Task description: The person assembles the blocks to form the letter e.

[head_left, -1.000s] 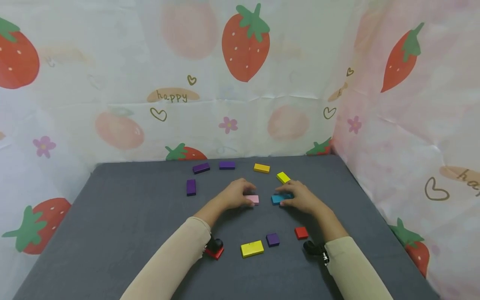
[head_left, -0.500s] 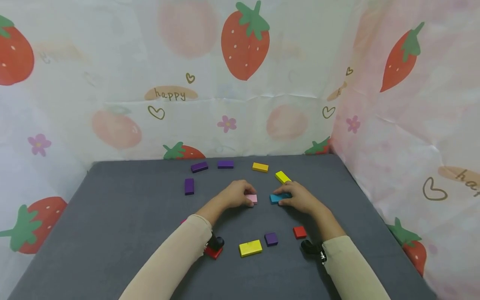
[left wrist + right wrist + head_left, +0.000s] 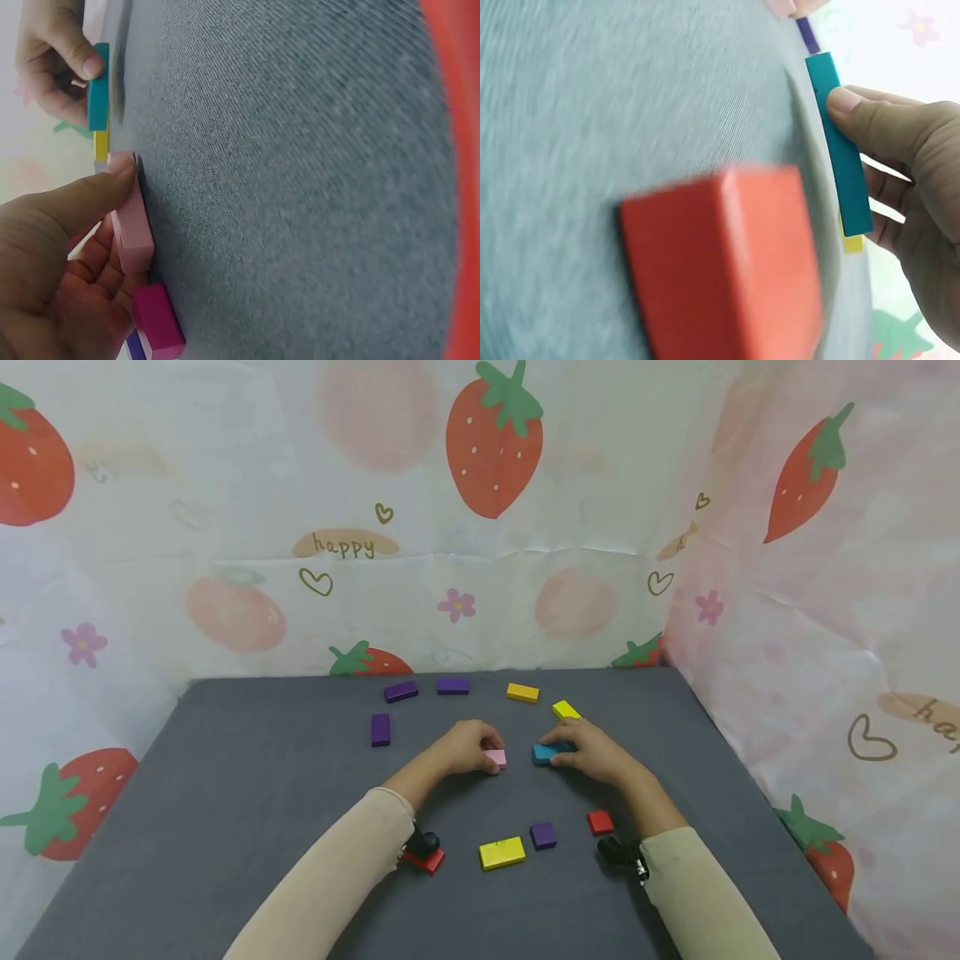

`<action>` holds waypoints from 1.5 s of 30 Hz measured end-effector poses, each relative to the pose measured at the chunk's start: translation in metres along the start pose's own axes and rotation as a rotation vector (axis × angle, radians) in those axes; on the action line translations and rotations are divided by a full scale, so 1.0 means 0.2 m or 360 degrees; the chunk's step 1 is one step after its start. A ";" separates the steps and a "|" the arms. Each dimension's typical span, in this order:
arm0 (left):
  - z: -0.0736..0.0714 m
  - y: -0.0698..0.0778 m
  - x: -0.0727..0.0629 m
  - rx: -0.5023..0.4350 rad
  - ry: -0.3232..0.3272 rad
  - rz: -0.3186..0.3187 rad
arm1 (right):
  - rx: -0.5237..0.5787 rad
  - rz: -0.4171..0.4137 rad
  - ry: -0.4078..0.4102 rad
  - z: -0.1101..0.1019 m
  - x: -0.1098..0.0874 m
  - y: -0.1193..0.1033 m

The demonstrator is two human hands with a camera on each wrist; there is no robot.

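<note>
My left hand (image 3: 467, 748) pinches a pink block (image 3: 131, 225) between thumb and fingers, low over the grey cloth. Just beyond that block's near end in the left wrist view lies a magenta block (image 3: 157, 322). To the right, my right hand (image 3: 592, 752) grips a blue block (image 3: 841, 150), its thumb on one face and the fingers behind. A short gap separates the pink and blue blocks in the head view. Behind my right hand lies a yellow block (image 3: 566, 710), partly covered by it.
Purple blocks (image 3: 380, 730) lie at the back left, an orange-yellow one (image 3: 522, 692) at the back. Nearer me are a large yellow block (image 3: 502, 853), a small purple block (image 3: 543, 836) and red blocks (image 3: 600, 822) by each wrist. Printed fabric walls (image 3: 465, 643) border the table.
Both hands have shifted slightly left, the pink block and the blue block moving with them. The other blocks stay in place; the head view sways a little.
</note>
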State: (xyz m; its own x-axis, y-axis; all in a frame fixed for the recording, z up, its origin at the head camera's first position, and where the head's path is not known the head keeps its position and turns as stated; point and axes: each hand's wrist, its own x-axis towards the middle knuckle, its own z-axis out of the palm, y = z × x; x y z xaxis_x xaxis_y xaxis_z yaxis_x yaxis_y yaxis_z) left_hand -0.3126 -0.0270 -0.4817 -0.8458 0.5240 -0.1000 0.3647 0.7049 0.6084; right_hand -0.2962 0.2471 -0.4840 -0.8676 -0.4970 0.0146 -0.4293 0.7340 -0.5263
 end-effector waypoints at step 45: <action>0.01 0.04 0.01 -0.0003 0.0013 -0.0040 | -0.0080 0.0056 -0.0096 0.11 0.14 -0.16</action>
State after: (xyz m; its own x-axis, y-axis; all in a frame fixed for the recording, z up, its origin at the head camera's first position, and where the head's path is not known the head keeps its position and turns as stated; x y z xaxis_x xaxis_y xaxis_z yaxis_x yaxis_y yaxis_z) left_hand -0.3097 -0.0191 -0.4780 -0.8577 0.5024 -0.1090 0.3426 0.7168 0.6073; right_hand -0.3012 0.1990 -0.4844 -0.8662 -0.4966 -0.0553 -0.4124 0.7729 -0.4822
